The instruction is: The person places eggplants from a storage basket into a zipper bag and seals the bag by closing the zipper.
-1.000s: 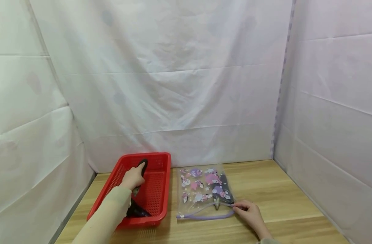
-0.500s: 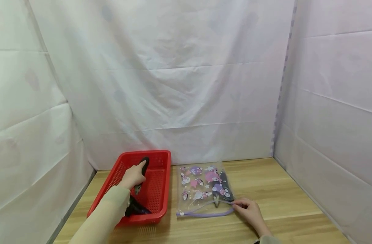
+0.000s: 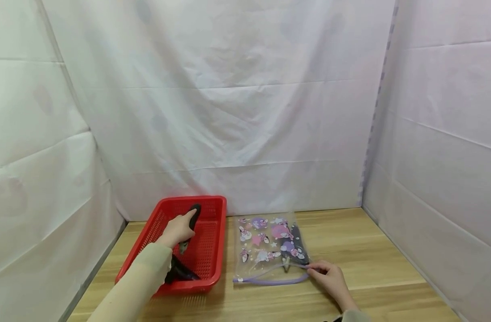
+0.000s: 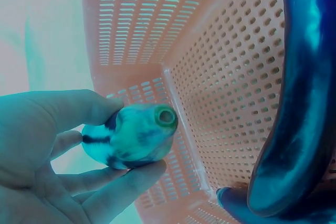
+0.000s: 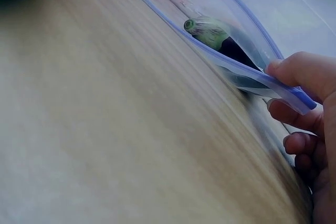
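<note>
My left hand (image 3: 177,230) is inside the red basket and grips an eggplant (image 4: 131,140), thumb on one side and fingers on the other. Its green stem end faces the left wrist camera, and its dark far end (image 3: 195,216) sticks out past my fingers. More eggplants (image 4: 302,108) lie in the basket's near part. My right hand (image 3: 330,279) pinches the purple zip edge of a clear printed bag (image 3: 249,264) at its right corner. The bag's mouth gapes, and an eggplant (image 5: 212,35) lies inside along the right side, stem toward the opening.
The red basket (image 3: 222,237) with perforated walls stands on the left of the wooden table (image 3: 370,250). A white slider (image 3: 240,280) sits at the zip's left end. White cloth (image 3: 213,134) hangs at the back and along both sides.
The left hand has shifted slightly right within the basket, with the eggplant in its grip. The right hand keeps its pinch on the bag's corner. The head view has tilted a little.
</note>
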The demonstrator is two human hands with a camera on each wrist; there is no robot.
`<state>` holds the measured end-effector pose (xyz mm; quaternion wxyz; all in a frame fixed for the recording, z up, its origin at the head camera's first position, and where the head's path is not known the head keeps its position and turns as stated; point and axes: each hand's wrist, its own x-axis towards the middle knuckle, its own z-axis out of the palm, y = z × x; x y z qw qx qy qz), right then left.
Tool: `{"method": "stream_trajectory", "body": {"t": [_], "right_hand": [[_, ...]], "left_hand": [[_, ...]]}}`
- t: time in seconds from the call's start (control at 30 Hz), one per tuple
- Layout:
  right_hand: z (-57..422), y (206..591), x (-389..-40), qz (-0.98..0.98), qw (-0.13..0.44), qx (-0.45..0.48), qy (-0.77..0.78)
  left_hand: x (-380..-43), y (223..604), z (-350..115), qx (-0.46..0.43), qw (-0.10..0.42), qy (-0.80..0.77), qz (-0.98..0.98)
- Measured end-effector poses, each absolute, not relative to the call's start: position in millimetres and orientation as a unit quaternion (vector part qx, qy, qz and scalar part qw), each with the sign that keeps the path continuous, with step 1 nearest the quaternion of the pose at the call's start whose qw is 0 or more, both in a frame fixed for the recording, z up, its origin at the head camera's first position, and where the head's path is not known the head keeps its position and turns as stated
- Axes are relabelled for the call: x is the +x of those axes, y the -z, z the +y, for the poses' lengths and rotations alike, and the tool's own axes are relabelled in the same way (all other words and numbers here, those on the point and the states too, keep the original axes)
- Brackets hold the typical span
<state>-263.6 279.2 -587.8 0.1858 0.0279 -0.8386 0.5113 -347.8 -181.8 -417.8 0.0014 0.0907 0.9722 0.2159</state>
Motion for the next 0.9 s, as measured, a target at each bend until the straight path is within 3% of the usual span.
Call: {"method": "stream_trajectory", "body": {"t": [0.9], "right_hand": [[279.1, 588.3, -263.2, -0.837, 0.187, 0.032, -0.513]], "left_hand": [[-340.5, 414.4, -173.6, 0.098, -0.002, -0.242, 0.965]]}}
